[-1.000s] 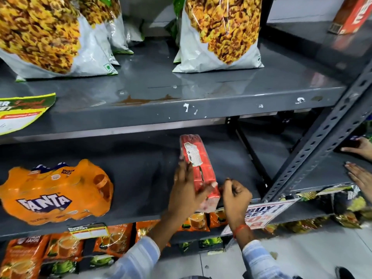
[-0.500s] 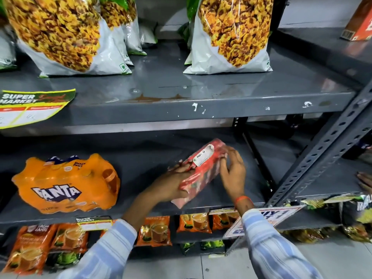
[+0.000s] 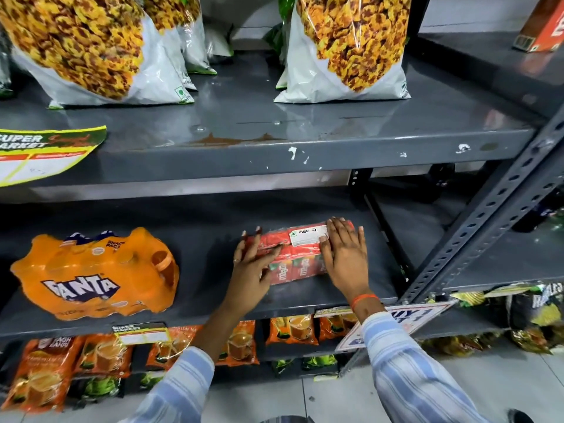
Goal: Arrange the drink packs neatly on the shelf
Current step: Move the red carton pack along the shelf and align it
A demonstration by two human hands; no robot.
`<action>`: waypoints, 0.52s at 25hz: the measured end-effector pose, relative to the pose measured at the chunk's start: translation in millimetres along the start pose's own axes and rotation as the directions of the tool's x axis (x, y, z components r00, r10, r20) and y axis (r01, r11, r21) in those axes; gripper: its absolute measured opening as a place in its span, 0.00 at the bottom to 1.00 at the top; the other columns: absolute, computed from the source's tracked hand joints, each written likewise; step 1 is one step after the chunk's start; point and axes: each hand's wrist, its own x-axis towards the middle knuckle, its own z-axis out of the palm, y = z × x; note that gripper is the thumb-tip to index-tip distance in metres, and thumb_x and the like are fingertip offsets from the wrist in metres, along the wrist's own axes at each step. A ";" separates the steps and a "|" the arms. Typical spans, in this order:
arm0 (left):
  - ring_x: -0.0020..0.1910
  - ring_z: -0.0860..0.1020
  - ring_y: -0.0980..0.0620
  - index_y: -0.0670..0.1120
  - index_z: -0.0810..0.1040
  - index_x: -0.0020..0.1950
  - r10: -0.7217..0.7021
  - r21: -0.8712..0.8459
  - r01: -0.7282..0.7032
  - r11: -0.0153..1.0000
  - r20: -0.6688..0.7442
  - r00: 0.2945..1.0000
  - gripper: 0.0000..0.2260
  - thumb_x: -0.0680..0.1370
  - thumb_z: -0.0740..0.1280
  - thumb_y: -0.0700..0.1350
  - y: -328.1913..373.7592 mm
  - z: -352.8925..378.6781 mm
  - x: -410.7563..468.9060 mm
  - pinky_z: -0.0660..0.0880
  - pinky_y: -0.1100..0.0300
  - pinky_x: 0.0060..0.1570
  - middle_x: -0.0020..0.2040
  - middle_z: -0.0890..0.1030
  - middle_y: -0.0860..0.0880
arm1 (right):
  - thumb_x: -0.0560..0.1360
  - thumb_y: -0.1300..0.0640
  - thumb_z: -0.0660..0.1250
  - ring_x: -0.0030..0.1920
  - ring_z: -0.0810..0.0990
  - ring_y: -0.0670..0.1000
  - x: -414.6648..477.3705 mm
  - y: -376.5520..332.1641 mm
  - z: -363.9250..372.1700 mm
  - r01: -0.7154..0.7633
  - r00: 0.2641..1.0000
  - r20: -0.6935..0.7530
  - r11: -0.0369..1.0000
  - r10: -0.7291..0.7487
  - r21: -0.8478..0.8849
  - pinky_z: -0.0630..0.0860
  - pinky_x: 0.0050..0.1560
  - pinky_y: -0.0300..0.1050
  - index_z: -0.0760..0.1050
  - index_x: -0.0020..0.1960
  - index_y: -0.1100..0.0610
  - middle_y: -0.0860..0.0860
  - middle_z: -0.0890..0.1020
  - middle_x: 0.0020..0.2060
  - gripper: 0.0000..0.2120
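A red shrink-wrapped pack of Maaza drink cartons (image 3: 297,254) lies flat on the middle grey shelf (image 3: 198,303), a white label on its top. My left hand (image 3: 251,267) rests against its left end with the fingers spread. My right hand (image 3: 345,254) lies flat over its right end, fingers stretched out. Neither hand closes around the pack. To the left on the same shelf sits an orange Fanta multipack (image 3: 94,273), well apart from both hands.
Large snack bags (image 3: 348,47) stand on the upper shelf (image 3: 274,160), whose front edge overhangs the middle shelf. A slanted grey upright (image 3: 485,227) rises at the right. Orange tea packets (image 3: 100,355) hang below. A yellow price tag (image 3: 42,154) sticks out at the left.
The red pack went from upright on end, through a tilt, to lying flat on the shelf. Both hands opened and now press on its two ends.
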 end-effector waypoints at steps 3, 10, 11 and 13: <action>0.76 0.45 0.41 0.54 0.69 0.68 0.034 -0.011 -0.033 0.999 0.059 0.998 0.23 0.75 0.66 0.39 2.5 -1.0 3.5 0.49 0.50 0.73 0.74 0.46 0.54 | 0.79 0.53 0.56 0.74 0.62 0.54 -7.6 9.9 -3.3 -0.029 1.000 -0.003 0.999 0.029 0.016 0.49 0.76 0.61 0.66 0.71 0.57 0.55 0.70 0.71 0.21; 0.75 0.45 0.46 0.56 0.70 0.67 0.097 -0.064 -0.096 0.993 0.015 0.995 0.23 0.74 0.68 0.42 27.2 20.8 -10.0 0.46 0.53 0.74 0.76 0.52 0.53 | 0.75 0.48 0.53 0.68 0.72 0.59 -32.3 34.1 -21.2 -0.054 0.987 -0.143 0.994 0.068 0.099 0.65 0.70 0.62 0.74 0.64 0.60 0.57 0.78 0.64 0.25; 0.75 0.44 0.47 0.57 0.69 0.67 0.091 -0.062 -0.090 0.994 0.021 0.996 0.23 0.75 0.68 0.42 28.6 23.6 -12.7 0.45 0.54 0.73 0.75 0.50 0.55 | 0.75 0.48 0.54 0.67 0.72 0.59 -35.0 36.6 -23.3 -0.052 0.986 -0.149 0.991 0.070 0.121 0.67 0.68 0.60 0.75 0.63 0.60 0.58 0.78 0.63 0.25; 0.75 0.44 0.47 0.58 0.68 0.68 0.064 -0.069 -0.060 0.996 0.048 0.997 0.23 0.75 0.67 0.42 32.5 28.3 -16.3 0.46 0.53 0.73 0.74 0.48 0.58 | 0.75 0.50 0.56 0.67 0.72 0.59 -40.3 41.8 -26.4 -0.062 0.986 -0.143 0.988 0.083 0.144 0.69 0.68 0.59 0.75 0.63 0.61 0.57 0.78 0.63 0.23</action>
